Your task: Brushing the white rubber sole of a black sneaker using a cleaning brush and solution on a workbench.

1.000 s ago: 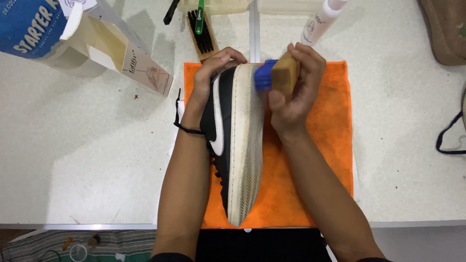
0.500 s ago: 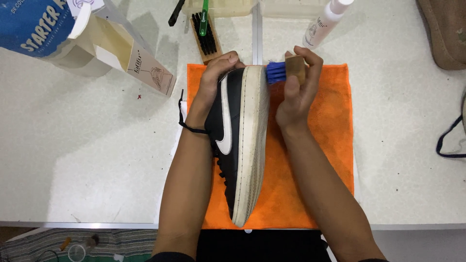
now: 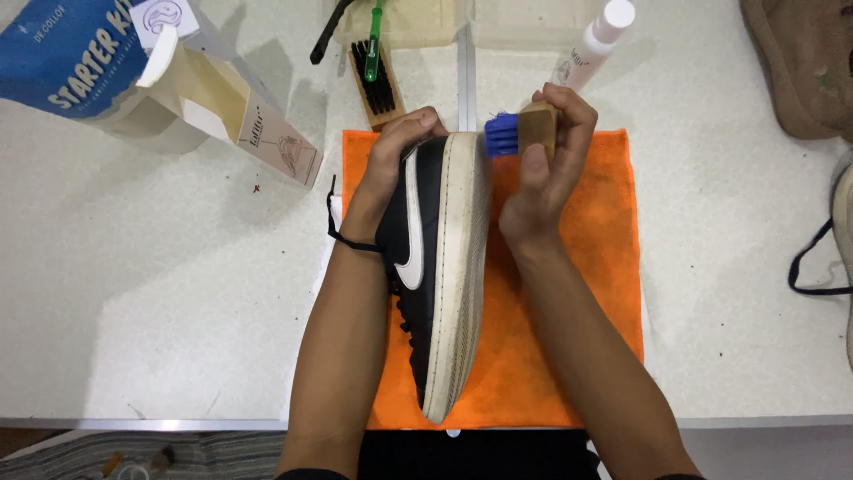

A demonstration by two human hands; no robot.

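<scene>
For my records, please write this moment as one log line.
left hand: holds black shoe on its side | right hand: wooden brush, blue bristles at sole edge | under: orange cloth

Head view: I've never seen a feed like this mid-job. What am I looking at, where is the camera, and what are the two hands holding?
There is no machine here: the camera sits on a person's head and looks straight down at their own two bare hands over a white table. The left hand grips a black sneaker turned on its side, with its worn white sole edge facing right. The right hand holds a wooden brush whose blue bristles touch the sole near the far end. Under the shoe lies an orange cloth. Behind it lie a second brush with black bristles, a white bottle and, at left, an open box.
</scene>
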